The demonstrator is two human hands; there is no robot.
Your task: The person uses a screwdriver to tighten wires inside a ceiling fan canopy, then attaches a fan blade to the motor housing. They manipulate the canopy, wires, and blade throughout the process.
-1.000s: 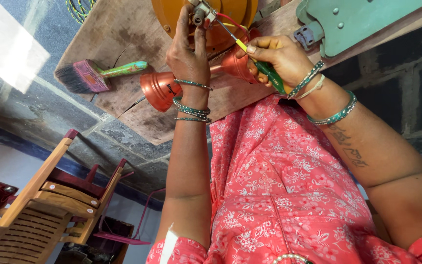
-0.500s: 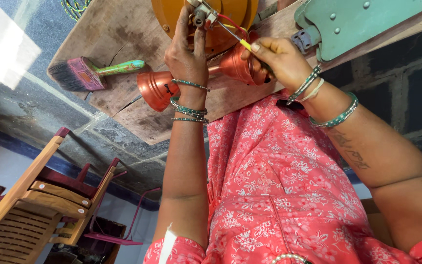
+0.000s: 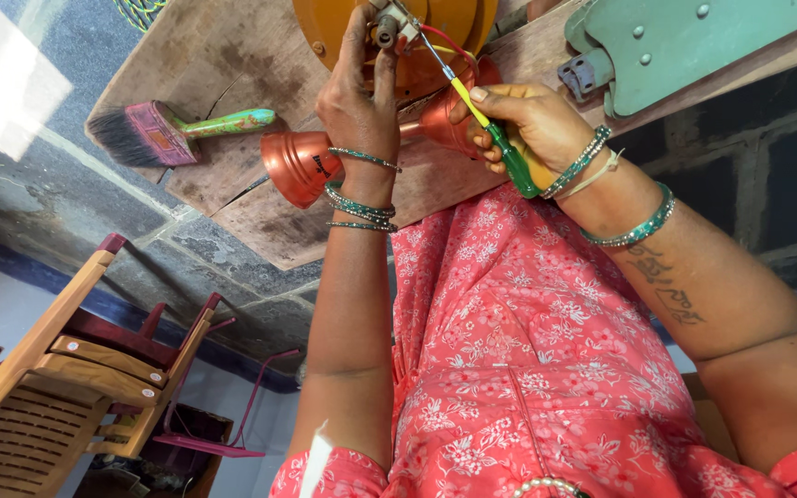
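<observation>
My left hand pinches a small grey metal fitting at the middle of a round orange housing that lies on a wooden board. Gripped in my right hand is a screwdriver with a green and yellow handle. Its thin shaft points up-left, with the tip against the fitting. Red and yellow wires run beside the shaft. Both wrists wear bangles, and my pink flowered dress fills the lower middle.
A copper-coloured cone-shaped cover lies on the board under my left wrist. A paintbrush with a green handle rests at the left. A green metal plate sits at the top right. Wooden chairs stand at the lower left.
My right hand has shifted slightly down and right along the screwdriver, whose tip stays at the fitting. My left hand keeps its hold.
</observation>
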